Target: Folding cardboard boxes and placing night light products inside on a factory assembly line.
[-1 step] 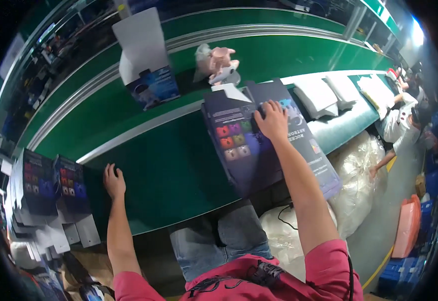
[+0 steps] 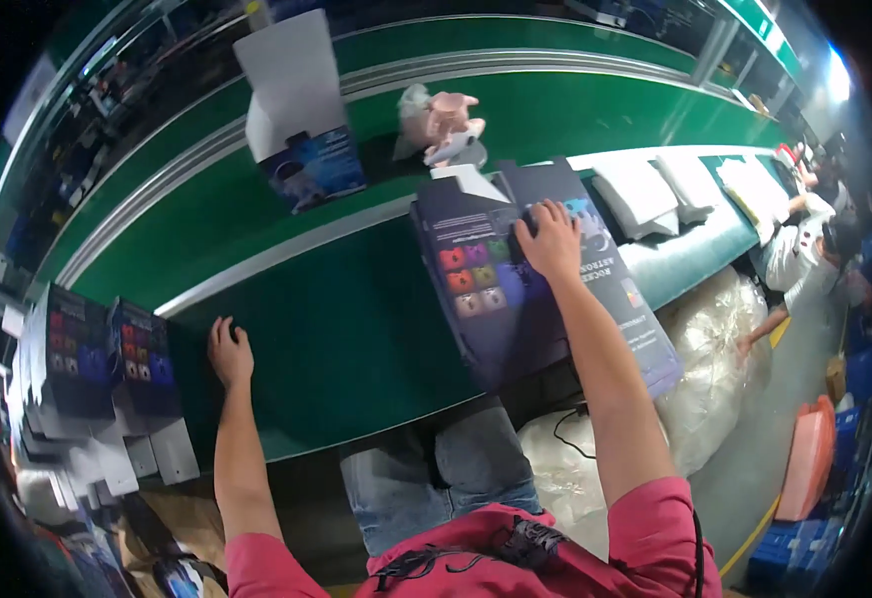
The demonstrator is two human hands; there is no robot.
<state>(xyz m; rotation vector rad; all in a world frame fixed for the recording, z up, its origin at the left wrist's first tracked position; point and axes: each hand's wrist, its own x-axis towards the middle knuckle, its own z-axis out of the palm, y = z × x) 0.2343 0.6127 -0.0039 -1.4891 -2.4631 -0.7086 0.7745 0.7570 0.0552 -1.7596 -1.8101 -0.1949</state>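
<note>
My right hand (image 2: 552,241) lies on a stack of flat, unfolded dark printed cartons (image 2: 471,249), its fingers spread over the upper part. The cartons carry rows of small coloured pictures and reach over the front edge of the green worktable (image 2: 356,299). To the left, my left hand (image 2: 229,354) rests on the green surface, fingers slightly bent and apart, holding nothing. Near it, at the table's left end, stand several folded-up dark boxes (image 2: 143,349) with white inner flaps.
Across the back, an open box (image 2: 306,159) with a raised white lid stands beside a pink figure (image 2: 449,118) and clear plastic. White padded sheets (image 2: 635,197) lie to the right. Large plastic bags (image 2: 715,349) fill the floor there, and another person's arm (image 2: 767,327) reaches toward them.
</note>
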